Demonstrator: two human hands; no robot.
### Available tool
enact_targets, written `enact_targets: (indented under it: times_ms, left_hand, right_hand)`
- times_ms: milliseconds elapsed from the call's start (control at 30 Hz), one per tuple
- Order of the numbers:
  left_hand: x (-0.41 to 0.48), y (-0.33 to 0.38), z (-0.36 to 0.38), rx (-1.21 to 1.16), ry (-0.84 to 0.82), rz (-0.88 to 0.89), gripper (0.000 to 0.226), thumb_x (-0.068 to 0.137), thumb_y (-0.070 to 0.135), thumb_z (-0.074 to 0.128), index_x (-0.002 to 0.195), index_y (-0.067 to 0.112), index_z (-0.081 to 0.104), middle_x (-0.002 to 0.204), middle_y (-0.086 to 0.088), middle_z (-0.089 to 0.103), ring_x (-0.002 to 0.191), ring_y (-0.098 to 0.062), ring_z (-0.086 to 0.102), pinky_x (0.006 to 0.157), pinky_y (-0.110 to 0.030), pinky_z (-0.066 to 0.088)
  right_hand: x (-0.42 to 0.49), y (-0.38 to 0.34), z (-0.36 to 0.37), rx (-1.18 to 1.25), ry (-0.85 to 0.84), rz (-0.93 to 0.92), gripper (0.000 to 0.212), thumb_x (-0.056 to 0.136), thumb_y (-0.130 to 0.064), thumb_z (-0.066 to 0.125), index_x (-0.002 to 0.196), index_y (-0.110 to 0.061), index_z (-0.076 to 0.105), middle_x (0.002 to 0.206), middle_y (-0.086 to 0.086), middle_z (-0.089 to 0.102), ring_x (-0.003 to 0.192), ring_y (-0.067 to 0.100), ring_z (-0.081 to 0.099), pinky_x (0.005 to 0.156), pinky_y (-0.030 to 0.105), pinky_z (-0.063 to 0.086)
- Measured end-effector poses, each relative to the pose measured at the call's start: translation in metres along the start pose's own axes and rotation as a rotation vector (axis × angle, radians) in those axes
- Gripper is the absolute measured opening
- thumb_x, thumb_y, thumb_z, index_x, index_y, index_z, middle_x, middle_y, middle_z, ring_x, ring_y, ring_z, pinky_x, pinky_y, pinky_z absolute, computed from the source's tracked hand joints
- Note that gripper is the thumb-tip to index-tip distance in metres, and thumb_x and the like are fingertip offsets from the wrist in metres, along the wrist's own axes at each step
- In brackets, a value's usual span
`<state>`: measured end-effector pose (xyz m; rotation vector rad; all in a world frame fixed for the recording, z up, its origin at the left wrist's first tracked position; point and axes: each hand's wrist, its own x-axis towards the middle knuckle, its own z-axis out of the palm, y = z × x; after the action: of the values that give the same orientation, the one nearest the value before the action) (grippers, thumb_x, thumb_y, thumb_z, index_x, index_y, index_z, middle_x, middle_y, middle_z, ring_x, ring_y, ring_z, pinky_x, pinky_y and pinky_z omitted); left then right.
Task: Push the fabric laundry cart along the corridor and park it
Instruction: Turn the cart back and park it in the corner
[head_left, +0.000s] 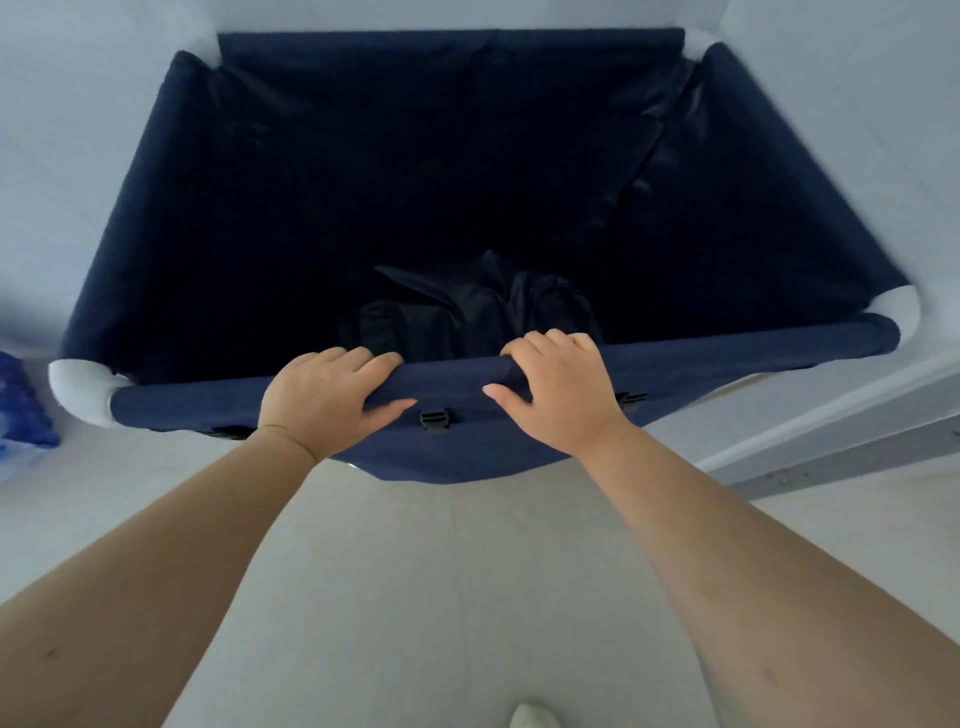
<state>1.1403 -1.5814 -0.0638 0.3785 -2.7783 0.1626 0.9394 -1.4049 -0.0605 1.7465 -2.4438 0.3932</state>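
Navy fabric laundry cart (260, 218) fills the upper frame, standing on a pale floor (415, 571), far end close to a white wall (104, 78). Fabric sleeves cover the rim bars; white corner joints show at all four corners, clearest at near left (78, 389).

Left hand (324, 397) clenched on the near rim bar (447, 376), fingers over the top, thumb underneath on the outer face. Right hand (558, 389) grasps the same bar just beside it, fingers over the top, thumb pointing toward the left hand. Hands near each other, not touching. Both forearms extended.

Black plastic buckle (435, 418) on the near fabric panel, below the bar, between the two hands. A second buckle is partly visible by the right wrist (631, 400).

Inside, at the bottom near the hands: a crumpled dark bundle (467, 306), looks like a black bag or cloth, cannot tell which.

Blue object (21, 410) at the left edge on the floor, blurred. Pale baseboard or door frame (831, 410) runs diagonally on the right. Toe of a light shoe (532, 716) at bottom edge.
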Motion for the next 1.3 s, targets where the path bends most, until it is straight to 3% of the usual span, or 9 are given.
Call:
enact_targets:
  times_ms: [267, 600, 700, 800, 900, 967, 1067, 1167, 1300]
  left_hand:
    - [0.0, -0.001, -0.004, -0.035, -0.015, -0.037, 0.048, 0.085, 0.054, 0.041, 0.102, 0.015, 0.064, 0.067, -0.002, 0.06, 0.057, -0.024, 0.055, 0.048, -0.033, 0.042]
    - [-0.003, -0.004, 0.005, -0.01, -0.086, -0.04, 0.051, 0.09, 0.056, 0.037, 0.11, 0.015, 0.06, 0.074, -0.001, 0.063, 0.063, -0.025, 0.058, 0.054, -0.034, 0.045]
    - [0.001, 0.0, -0.005, 0.032, -0.197, -0.049, 0.059, 0.091, 0.059, 0.026, 0.113, 0.015, 0.059, 0.082, -0.003, 0.065, 0.072, -0.027, 0.059, 0.069, -0.039, 0.048]
    - [0.003, 0.022, -0.023, 0.096, -0.274, -0.218, 0.059, 0.091, 0.055, 0.033, 0.129, 0.013, 0.051, 0.116, -0.013, 0.063, 0.108, -0.034, 0.055, 0.099, -0.048, 0.035]
    - [0.001, 0.066, -0.034, 0.083, -0.294, -0.356, 0.068, 0.091, 0.044, 0.045, 0.147, 0.014, 0.021, 0.151, -0.016, 0.03, 0.138, -0.033, 0.026, 0.11, -0.054, 0.018]
    - [0.007, 0.094, -0.036, 0.01, -0.259, -0.229, 0.073, 0.09, 0.043, 0.049, 0.147, 0.016, 0.013, 0.154, -0.014, 0.023, 0.141, -0.033, 0.021, 0.11, -0.056, 0.02]
    - [0.039, 0.13, -0.025, 0.007, -0.356, -0.083, 0.076, 0.092, 0.05, 0.038, 0.148, 0.021, -0.005, 0.158, -0.009, 0.009, 0.144, -0.029, 0.006, 0.114, -0.054, 0.014]
    - [0.075, 0.168, -0.009, 0.016, -0.503, -0.21, 0.072, 0.094, 0.055, 0.025, 0.146, 0.023, -0.013, 0.158, -0.007, 0.007, 0.144, -0.029, 0.003, 0.113, -0.055, 0.002]
    - [0.093, 0.189, 0.007, 0.073, -0.561, -0.374, 0.073, 0.091, 0.059, 0.022, 0.146, 0.021, -0.008, 0.155, -0.009, 0.016, 0.139, -0.032, 0.012, 0.111, -0.057, -0.006]
  right_hand:
    - [-0.024, 0.038, -0.017, 0.02, -0.012, 0.122, 0.054, 0.086, -0.058, 0.04, 0.121, -0.017, 0.048, 0.123, 0.001, 0.054, 0.117, 0.022, 0.045, 0.108, 0.043, 0.024]
    - [-0.027, 0.079, -0.028, -0.066, -0.249, 0.134, 0.048, 0.085, -0.054, 0.044, 0.115, -0.016, 0.049, 0.115, 0.001, 0.055, 0.102, 0.025, 0.047, 0.095, 0.04, 0.031]
    - [-0.025, 0.079, -0.034, -0.04, -0.301, 0.118, 0.048, 0.089, -0.052, 0.043, 0.121, -0.017, 0.044, 0.122, -0.001, 0.05, 0.107, 0.024, 0.044, 0.099, 0.038, 0.027]
    - [-0.017, 0.078, -0.046, 0.073, -0.44, 0.149, 0.057, 0.09, -0.055, 0.037, 0.134, -0.019, 0.033, 0.136, 0.002, 0.041, 0.123, 0.027, 0.035, 0.107, 0.04, 0.019]
    - [-0.022, 0.091, -0.06, 0.142, -0.452, 0.159, 0.069, 0.09, -0.056, 0.039, 0.144, -0.019, 0.015, 0.152, 0.01, 0.021, 0.139, 0.029, 0.015, 0.115, 0.044, 0.011]
    - [-0.037, 0.114, -0.067, 0.032, -0.339, 0.145, 0.071, 0.091, -0.052, 0.041, 0.145, -0.017, 0.012, 0.153, 0.014, 0.018, 0.141, 0.031, 0.013, 0.116, 0.046, 0.01]
    - [-0.061, 0.164, -0.079, -0.095, -0.388, 0.186, 0.068, 0.092, -0.048, 0.041, 0.145, -0.015, 0.015, 0.152, 0.016, 0.023, 0.14, 0.031, 0.016, 0.117, 0.045, 0.007]
    - [-0.076, 0.197, -0.085, -0.091, -0.41, 0.195, 0.062, 0.091, -0.042, 0.047, 0.141, -0.011, 0.027, 0.142, 0.014, 0.039, 0.135, 0.031, 0.027, 0.116, 0.043, 0.009]
    - [-0.079, 0.215, -0.077, -0.116, -0.394, 0.231, 0.059, 0.092, -0.045, 0.042, 0.139, -0.012, 0.027, 0.143, 0.014, 0.035, 0.136, 0.032, 0.023, 0.116, 0.046, 0.004]
